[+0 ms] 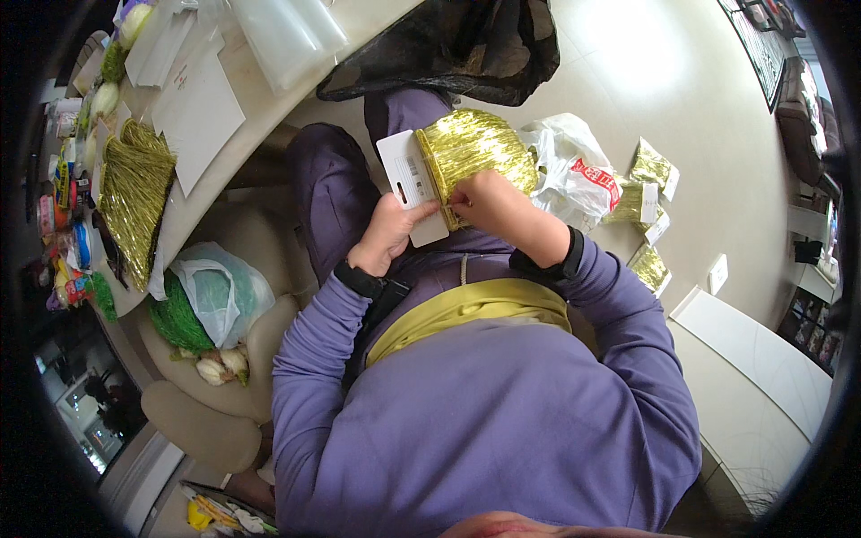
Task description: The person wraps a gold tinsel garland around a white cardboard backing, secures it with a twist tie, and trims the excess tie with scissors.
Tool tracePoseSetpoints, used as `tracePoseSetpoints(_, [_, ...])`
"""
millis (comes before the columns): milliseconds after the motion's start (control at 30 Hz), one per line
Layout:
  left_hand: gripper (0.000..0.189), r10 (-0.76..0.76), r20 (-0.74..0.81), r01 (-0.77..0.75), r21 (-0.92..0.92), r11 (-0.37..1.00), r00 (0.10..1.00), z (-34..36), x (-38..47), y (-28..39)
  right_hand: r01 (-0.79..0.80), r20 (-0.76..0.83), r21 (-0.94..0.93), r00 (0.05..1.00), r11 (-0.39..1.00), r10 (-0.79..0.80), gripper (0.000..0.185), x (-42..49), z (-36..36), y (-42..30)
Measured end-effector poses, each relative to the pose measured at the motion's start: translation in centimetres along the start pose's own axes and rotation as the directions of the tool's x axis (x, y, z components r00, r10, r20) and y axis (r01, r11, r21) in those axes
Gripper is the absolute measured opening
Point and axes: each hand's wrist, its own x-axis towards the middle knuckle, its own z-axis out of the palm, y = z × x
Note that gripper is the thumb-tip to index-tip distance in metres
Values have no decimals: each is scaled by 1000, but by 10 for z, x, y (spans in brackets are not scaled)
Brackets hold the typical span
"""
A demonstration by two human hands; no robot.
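A bundle of gold tinsel fringe lies across my lap, its bound edge against a white hang card that bears a printed code. My left hand grips the card's lower part, with the thumb along its face. At the bound edge, the fingertips of my right hand pinch the fringe close to my left thumb. Just beyond the fringe sits a white plastic bag with red printing.
Carded gold fringe packs lie on the floor at right. A black plastic bag is ahead. On the left table are gold fringe, white card and clear film. A chair holds bagged green material.
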Motion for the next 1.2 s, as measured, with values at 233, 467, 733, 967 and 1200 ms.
tracePoseSetpoints(233, [33,2,-24,-2,-2,1000,1000,-2,3,-4,121,-78,-207,987,971,-139,10,-7,12,-1])
tracePoseSetpoints(467, [31,-13,-23,12,-37,999,1000,1,3,0,235,-55,-230,966,944,-253,4,-9,12,-3])
tracePoseSetpoints(733, [31,-6,-64,5,-5,1000,998,-1,6,-7,218,-106,-165,966,962,-237,6,-7,14,-3])
tracePoseSetpoints(967, [38,26,12,-26,21,999,1000,15,-9,10,151,-187,98,974,984,-131,10,-5,8,-2])
tracePoseSetpoints(1200, [45,75,-16,-74,92,993,997,14,-5,4,192,-108,54,977,980,-185,9,1,9,7])
